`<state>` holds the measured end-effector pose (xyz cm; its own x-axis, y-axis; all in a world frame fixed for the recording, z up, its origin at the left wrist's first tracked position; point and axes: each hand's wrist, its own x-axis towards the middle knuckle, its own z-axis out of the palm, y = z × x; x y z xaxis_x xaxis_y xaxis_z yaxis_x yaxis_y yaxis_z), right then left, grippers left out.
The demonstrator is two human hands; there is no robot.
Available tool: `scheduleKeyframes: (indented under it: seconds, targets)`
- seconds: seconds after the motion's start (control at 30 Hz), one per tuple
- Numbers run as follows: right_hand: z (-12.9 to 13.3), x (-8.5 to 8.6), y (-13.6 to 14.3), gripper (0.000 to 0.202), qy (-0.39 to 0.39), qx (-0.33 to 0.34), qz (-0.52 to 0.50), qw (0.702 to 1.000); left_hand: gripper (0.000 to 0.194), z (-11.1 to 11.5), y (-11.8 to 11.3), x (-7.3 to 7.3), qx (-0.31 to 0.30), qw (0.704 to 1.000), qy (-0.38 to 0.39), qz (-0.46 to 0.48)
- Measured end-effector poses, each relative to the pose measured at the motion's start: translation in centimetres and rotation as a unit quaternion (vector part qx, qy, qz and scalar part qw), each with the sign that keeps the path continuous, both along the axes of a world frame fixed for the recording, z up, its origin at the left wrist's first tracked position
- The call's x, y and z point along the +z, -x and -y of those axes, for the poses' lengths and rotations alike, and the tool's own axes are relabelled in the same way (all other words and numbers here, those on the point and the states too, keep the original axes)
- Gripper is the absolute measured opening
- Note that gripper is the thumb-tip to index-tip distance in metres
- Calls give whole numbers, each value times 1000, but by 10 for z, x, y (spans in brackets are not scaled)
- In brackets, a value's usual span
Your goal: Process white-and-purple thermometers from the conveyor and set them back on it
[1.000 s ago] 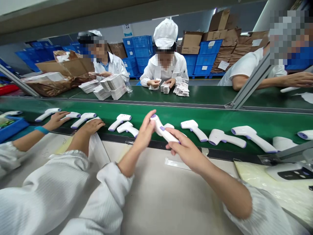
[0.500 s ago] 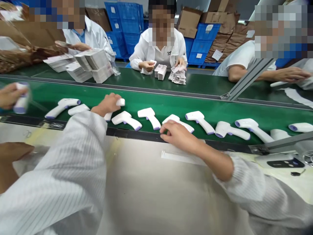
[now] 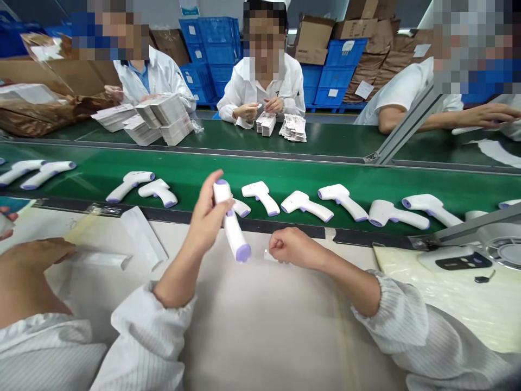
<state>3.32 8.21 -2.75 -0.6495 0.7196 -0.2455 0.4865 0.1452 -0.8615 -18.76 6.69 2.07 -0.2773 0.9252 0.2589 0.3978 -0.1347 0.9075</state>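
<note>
In my left hand [image 3: 205,214] is a white infrared thermometer [image 3: 233,225] with purple end caps, lifted over the belt's near edge with its handle end toward me. My fingers wrap around its upper part. My right hand [image 3: 291,247] is closed low over the grey tabletop [image 3: 260,315], and a small white edge [image 3: 267,254] shows beside its fingertips. Whether the fingers grip that piece is hidden. Beyond my hands, several similar thermometers lie on the green belt, among them one thermometer [image 3: 261,196] and another thermometer [image 3: 307,205].
The green conveyor belt [image 3: 195,168] runs across. To the left are a co-worker's hand [image 3: 36,254] and white sleeves [image 3: 142,239]. A metal strut [image 3: 411,127] and a grey-white device [image 3: 456,260] are at right. Opposite, co-workers handle stacks of paper [image 3: 177,130].
My left hand has lifted a thermometer off the belt and brought it nearer. My right hand has drawn back from the belt edge and its fingers have curled closed.
</note>
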Motion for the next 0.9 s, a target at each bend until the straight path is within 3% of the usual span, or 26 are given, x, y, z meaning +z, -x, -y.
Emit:
scheduleKeyframes:
  seconds: [0.07, 0.1, 0.2, 0.27, 0.47, 0.8, 0.9]
  targets:
    - [5, 4, -8, 7, 69, -66, -153, 984, 71, 16, -26, -10, -38, 983, 80, 162]
    - [9, 7, -11, 12, 98, -108, -240, 960, 70, 23, -39, -13, -54, 968, 107, 221]
    - [19, 18, -12, 22, 132, -208, -420, 873, 64, 39, -75, -16, -91, 939, 143, 298]
    - [23, 23, -9, 19, 118, -240, -460, 846, 63, 46, -93, -15, -104, 932, 154, 311]
    - [25, 25, -6, 15, 59, -273, -455, 846, 68, 49, -113, -11, -108, 937, 158, 291]
    - [27, 28, -7, 12, 20, -290, -446, 846, 56, 47, -113, -18, -95, 946, 138, 278]
    - [25, 28, -5, 15, 45, -301, -455, 837, 51, 47, -109, -22, -92, 955, 115, 258]
